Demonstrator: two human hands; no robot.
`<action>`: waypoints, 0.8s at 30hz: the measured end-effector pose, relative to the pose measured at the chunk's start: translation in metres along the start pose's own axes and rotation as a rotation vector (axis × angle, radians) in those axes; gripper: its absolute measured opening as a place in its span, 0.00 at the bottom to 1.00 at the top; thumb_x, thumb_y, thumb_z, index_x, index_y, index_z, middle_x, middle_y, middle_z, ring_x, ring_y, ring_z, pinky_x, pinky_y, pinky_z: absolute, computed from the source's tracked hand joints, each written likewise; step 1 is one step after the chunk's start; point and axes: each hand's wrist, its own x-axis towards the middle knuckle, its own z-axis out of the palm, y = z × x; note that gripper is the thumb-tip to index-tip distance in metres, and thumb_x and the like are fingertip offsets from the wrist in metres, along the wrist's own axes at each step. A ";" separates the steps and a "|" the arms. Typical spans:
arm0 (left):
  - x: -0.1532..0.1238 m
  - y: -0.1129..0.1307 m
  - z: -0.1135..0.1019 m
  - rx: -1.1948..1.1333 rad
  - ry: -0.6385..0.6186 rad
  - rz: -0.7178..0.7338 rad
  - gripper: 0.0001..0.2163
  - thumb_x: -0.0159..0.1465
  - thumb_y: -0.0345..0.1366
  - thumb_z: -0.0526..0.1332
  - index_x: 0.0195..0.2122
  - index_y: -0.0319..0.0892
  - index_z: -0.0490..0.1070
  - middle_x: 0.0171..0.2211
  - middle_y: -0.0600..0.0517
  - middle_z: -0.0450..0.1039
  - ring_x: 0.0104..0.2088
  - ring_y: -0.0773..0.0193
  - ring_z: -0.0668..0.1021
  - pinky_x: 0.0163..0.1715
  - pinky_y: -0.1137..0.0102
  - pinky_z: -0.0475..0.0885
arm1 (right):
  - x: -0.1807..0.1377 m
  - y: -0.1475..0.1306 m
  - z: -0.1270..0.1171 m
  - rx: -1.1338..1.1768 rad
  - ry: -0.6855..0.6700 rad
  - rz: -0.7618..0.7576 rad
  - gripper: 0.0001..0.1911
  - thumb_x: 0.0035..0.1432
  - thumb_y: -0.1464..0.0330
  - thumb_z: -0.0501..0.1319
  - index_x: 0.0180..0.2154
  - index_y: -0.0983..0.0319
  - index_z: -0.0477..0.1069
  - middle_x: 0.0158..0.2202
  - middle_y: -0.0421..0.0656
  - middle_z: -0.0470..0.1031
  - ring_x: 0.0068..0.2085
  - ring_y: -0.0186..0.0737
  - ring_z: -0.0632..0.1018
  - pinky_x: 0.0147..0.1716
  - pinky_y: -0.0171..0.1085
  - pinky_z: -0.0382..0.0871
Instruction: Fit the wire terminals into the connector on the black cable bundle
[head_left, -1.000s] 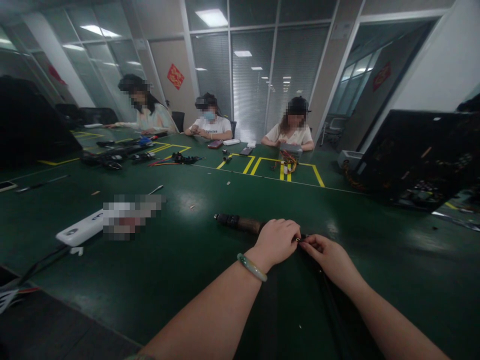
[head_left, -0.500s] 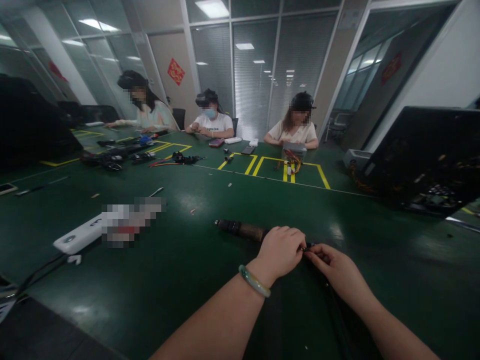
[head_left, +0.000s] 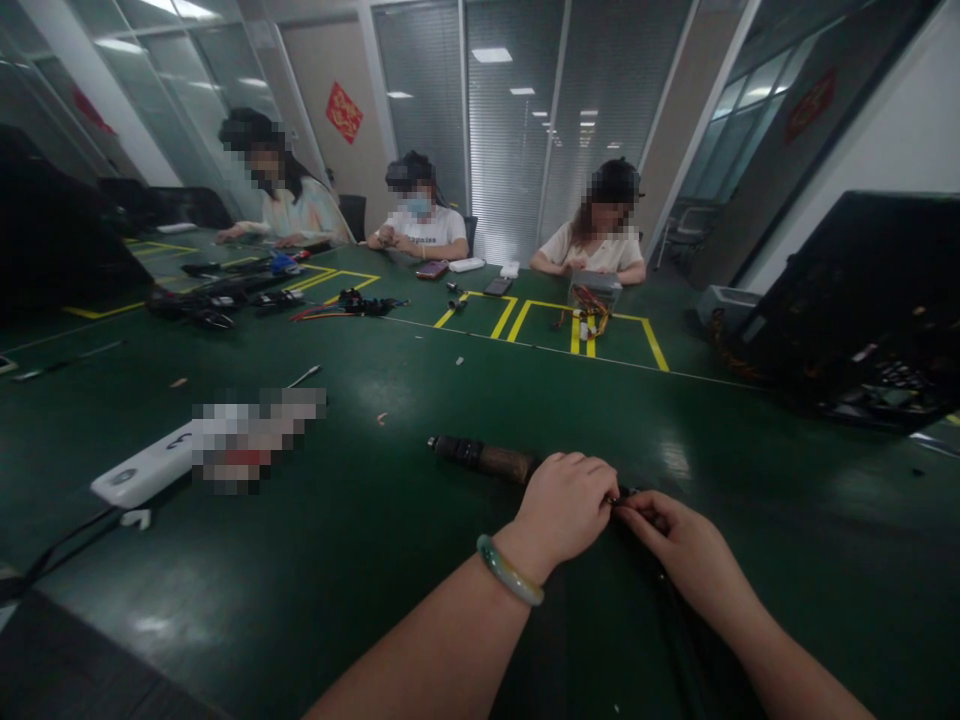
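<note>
My left hand (head_left: pixel 568 505), with a green and pale bangle on the wrist, is closed over a dark rod (head_left: pixel 507 463) lying on the table. A brown section, black rings and a small metal tip stick out to its left. My right hand (head_left: pixel 679 530) is closed in a pinch, its thumb and fingers meeting the left fingertips. Between the two hands a small dark part shows, mostly covered by the fingers. From beneath the right hand a long, thin black piece (head_left: pixel 670 590) runs down toward the lower edge of the view.
On the left lie a white power strip (head_left: pixel 146 475), a blurred-out item and a thin stick (head_left: pixel 304 377). Beyond are cable bundles (head_left: pixel 349 305), phones and yellow tape marks on the green table (head_left: pixel 360 600). Three people sit opposite. A dark monitor-like object (head_left: pixel 877 300) stands right.
The view has shifted slightly, so the background sits a little differently. Both hands keep nearly the same grip and place, with the fingertips a touch further right.
</note>
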 end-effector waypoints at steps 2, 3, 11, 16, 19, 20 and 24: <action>0.000 0.000 0.000 -0.009 0.005 0.000 0.03 0.63 0.30 0.60 0.37 0.44 0.70 0.44 0.54 0.74 0.45 0.61 0.73 0.46 0.63 0.66 | 0.000 0.001 0.000 -0.012 -0.005 -0.002 0.14 0.59 0.55 0.57 0.37 0.56 0.74 0.36 0.42 0.79 0.36 0.45 0.79 0.33 0.36 0.70; 0.000 0.000 0.000 -0.011 0.005 -0.002 0.02 0.63 0.30 0.60 0.37 0.44 0.70 0.43 0.54 0.74 0.45 0.61 0.73 0.46 0.63 0.66 | 0.001 0.002 0.000 -0.017 -0.005 -0.005 0.14 0.59 0.54 0.57 0.38 0.56 0.74 0.36 0.42 0.79 0.36 0.45 0.79 0.33 0.36 0.70; 0.000 -0.001 -0.002 -0.027 -0.003 -0.003 0.02 0.64 0.31 0.59 0.37 0.43 0.70 0.44 0.53 0.74 0.45 0.60 0.73 0.46 0.63 0.65 | 0.001 0.005 0.001 -0.003 0.018 0.004 0.15 0.58 0.53 0.58 0.38 0.55 0.75 0.35 0.41 0.80 0.34 0.44 0.79 0.31 0.35 0.70; 0.000 -0.002 0.001 -0.058 0.031 -0.012 0.02 0.64 0.30 0.60 0.36 0.44 0.70 0.43 0.54 0.74 0.45 0.60 0.73 0.46 0.63 0.65 | 0.002 0.005 0.002 -0.018 0.011 0.001 0.14 0.59 0.54 0.58 0.38 0.55 0.74 0.36 0.40 0.79 0.36 0.43 0.79 0.32 0.35 0.70; 0.000 -0.002 0.000 -0.062 0.023 -0.010 0.02 0.64 0.30 0.59 0.36 0.44 0.70 0.43 0.53 0.74 0.45 0.59 0.73 0.45 0.63 0.65 | 0.002 0.004 0.002 -0.015 0.010 -0.004 0.13 0.59 0.55 0.58 0.37 0.56 0.73 0.35 0.40 0.79 0.35 0.43 0.79 0.33 0.35 0.70; 0.001 -0.002 0.000 -0.064 0.021 -0.010 0.02 0.64 0.30 0.59 0.36 0.43 0.70 0.43 0.53 0.74 0.44 0.59 0.73 0.45 0.63 0.65 | 0.002 0.004 0.002 -0.013 0.011 -0.005 0.13 0.59 0.55 0.58 0.37 0.56 0.73 0.35 0.40 0.79 0.35 0.43 0.79 0.33 0.35 0.70; 0.000 -0.002 -0.001 -0.066 0.012 -0.003 0.03 0.64 0.30 0.59 0.36 0.44 0.70 0.42 0.53 0.74 0.44 0.60 0.73 0.45 0.63 0.65 | 0.002 0.005 0.002 -0.011 -0.001 0.006 0.14 0.59 0.54 0.58 0.38 0.56 0.74 0.36 0.41 0.79 0.36 0.44 0.79 0.33 0.35 0.70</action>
